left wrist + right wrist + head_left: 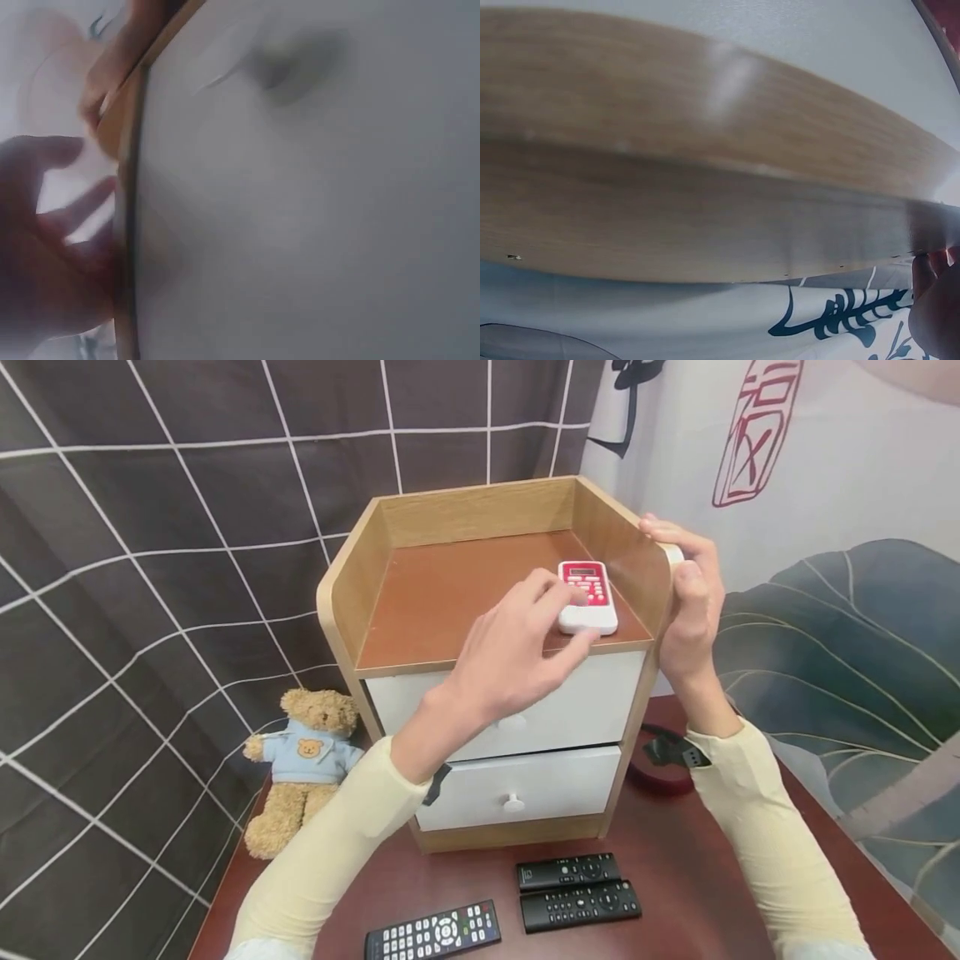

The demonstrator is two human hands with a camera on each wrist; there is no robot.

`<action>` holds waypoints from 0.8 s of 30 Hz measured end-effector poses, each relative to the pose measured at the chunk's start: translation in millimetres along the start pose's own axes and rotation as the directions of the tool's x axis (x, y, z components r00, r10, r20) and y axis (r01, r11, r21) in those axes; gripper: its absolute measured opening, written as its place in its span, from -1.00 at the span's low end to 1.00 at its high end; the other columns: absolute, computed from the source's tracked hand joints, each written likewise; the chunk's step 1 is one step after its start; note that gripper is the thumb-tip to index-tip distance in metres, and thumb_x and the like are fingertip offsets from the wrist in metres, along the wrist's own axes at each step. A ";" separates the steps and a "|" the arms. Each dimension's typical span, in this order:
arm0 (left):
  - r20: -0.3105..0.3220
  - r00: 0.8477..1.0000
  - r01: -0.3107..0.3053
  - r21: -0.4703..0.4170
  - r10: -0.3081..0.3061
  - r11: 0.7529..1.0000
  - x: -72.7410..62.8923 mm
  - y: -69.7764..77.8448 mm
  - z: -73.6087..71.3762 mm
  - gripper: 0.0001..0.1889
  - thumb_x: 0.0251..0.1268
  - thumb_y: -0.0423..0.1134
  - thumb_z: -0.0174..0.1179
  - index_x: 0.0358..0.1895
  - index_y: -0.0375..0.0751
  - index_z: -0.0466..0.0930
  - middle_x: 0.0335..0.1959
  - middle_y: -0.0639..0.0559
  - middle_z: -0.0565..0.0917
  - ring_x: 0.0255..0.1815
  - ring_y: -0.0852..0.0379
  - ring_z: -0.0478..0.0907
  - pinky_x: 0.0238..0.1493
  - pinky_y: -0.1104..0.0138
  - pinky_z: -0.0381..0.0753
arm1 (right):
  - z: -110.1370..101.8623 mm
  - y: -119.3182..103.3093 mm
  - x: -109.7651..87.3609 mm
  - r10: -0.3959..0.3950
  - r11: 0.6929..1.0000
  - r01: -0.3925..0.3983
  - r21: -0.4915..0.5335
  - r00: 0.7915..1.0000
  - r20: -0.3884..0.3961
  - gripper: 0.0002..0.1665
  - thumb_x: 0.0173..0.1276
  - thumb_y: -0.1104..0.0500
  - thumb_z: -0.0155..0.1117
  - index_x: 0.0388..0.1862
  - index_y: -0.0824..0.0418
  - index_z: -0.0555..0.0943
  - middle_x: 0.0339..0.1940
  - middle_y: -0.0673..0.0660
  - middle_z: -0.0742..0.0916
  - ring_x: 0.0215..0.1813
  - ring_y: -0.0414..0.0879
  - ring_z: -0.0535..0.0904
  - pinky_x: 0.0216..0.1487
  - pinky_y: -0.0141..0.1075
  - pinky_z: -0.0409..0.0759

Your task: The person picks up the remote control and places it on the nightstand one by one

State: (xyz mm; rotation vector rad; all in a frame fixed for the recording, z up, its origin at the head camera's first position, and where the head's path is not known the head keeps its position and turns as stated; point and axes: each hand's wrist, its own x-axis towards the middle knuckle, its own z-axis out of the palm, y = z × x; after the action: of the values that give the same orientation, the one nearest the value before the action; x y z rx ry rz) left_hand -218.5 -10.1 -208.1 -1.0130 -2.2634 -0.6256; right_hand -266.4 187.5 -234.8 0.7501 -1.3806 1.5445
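A white remote control (586, 620) with a red button face and small display lies on the brown top of a small drawer cabinet (450, 602), near its right side panel. My left hand (513, 647) reaches over it with fingers loosely bent; the index finger touches the buttons and the thumb lies by the lower edge. My right hand (693, 602) grips the front upper end of the right side panel (618, 539), with a small white edge showing there. In the left wrist view, the left hand (52, 247) shows beside the white drawer front (300, 225).
Two black remotes (581, 906) and a longer remote (432, 932) with many buttons lie on the dark red table (675, 893) before the cabinet. A teddy bear (307, 768) in a blue shirt sits at the left. A dark round object (660, 768) is partly hidden by the right arm.
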 end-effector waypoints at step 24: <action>0.106 0.739 -0.657 -0.101 0.665 0.747 -185.6 -19.1 145.6 -0.65 0.30 -0.03 0.11 0.06 -0.03 0.68 -0.05 0.15 0.68 -0.03 0.28 0.59 0.02 0.50 0.52 | 2.9 -0.3 0.7 0.008 1.000 -0.007 0.010 1.000 -0.029 -0.53 0.31 0.05 -0.12 -0.02 0.22 0.64 0.07 0.01 0.71 0.33 0.04 0.47 0.43 -0.20 0.25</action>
State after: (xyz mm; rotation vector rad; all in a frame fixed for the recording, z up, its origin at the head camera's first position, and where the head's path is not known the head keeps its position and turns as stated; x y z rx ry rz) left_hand -177.2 -26.3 -440.6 -1.8149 -1.7888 -0.3066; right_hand -266.8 184.9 -233.5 0.7270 -1.3571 1.5633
